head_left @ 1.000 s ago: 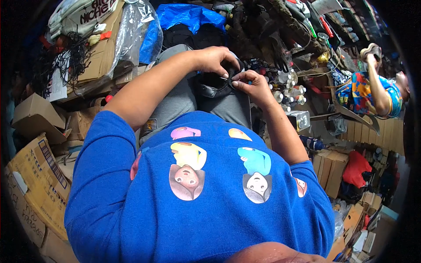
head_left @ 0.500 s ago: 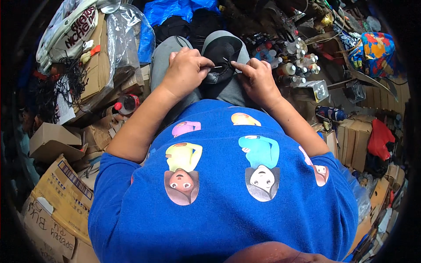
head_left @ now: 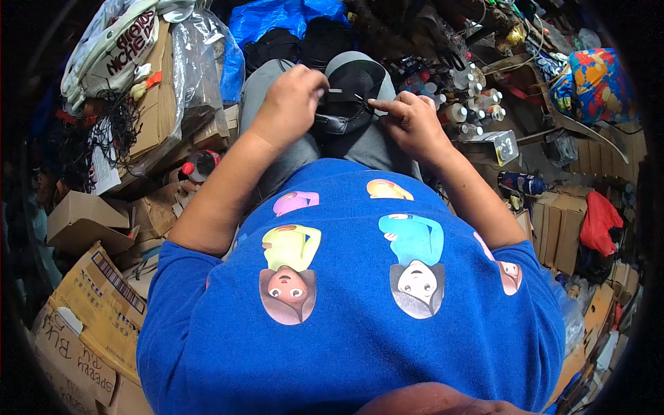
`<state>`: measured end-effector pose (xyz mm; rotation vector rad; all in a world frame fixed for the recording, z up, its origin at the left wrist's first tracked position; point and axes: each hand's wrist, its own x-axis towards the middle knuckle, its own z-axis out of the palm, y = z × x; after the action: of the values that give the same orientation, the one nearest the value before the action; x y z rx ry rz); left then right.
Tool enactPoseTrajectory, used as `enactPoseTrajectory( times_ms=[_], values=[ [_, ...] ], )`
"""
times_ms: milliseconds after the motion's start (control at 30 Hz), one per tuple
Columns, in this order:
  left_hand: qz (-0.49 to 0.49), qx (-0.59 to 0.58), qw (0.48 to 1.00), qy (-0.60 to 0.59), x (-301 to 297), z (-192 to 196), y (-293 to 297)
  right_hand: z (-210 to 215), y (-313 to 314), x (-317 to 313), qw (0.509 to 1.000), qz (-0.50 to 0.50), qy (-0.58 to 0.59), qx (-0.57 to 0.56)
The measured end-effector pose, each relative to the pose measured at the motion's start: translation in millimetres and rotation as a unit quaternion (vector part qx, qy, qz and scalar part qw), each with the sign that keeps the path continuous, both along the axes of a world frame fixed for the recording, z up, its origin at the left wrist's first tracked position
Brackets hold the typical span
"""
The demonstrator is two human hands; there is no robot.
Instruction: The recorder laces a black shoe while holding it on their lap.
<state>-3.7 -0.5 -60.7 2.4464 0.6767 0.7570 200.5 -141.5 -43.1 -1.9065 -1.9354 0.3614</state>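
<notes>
- The left hand is curled nearly closed, its fingertips pinched onto the near edge of a black shoe that rests on the person's lap.
- The right hand is half open: the forefinger stretches out straight toward the left hand and touches the shoe's top, the other fingers folded loosely under; whether they grip anything cannot be told.
- A thin pale strip lies across the shoe between the two sets of fingertips.
- The shoe lies on the grey trouser legs, directly under and between both hands.
- Just beyond the right fingers stands a cluster of small bottles, close by.
- Outward of the left fingers lie a clear plastic bag and flattened cardboard boxes, near the forearm.
- Past the fingertips, a blue plastic sheet closes the far side; free room is only over the lap.
</notes>
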Motion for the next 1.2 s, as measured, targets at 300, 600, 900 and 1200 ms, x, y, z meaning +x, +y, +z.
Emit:
enactPoseTrajectory(
  times_ms=[300, 600, 900, 1200],
  values=[
    [-0.071, -0.106, 0.985, 0.114, 29, -10, 13, -23, 62, 16, 0.969, -0.048, 0.236, -0.054],
    [-0.188, -0.404, 0.891, 0.085, 32, -21, 42, -33, 73, 38, 0.934, -0.072, 0.285, -0.205],
    [0.146, -0.083, 0.949, 0.268, -110, 17, 147, -23, 58, 8, 0.976, -0.090, 0.197, -0.010],
    [-0.032, -0.020, 0.996, 0.083, -17, 24, -2, 2, 19, 14, 0.994, 0.053, -0.006, 0.100]
  ],
)
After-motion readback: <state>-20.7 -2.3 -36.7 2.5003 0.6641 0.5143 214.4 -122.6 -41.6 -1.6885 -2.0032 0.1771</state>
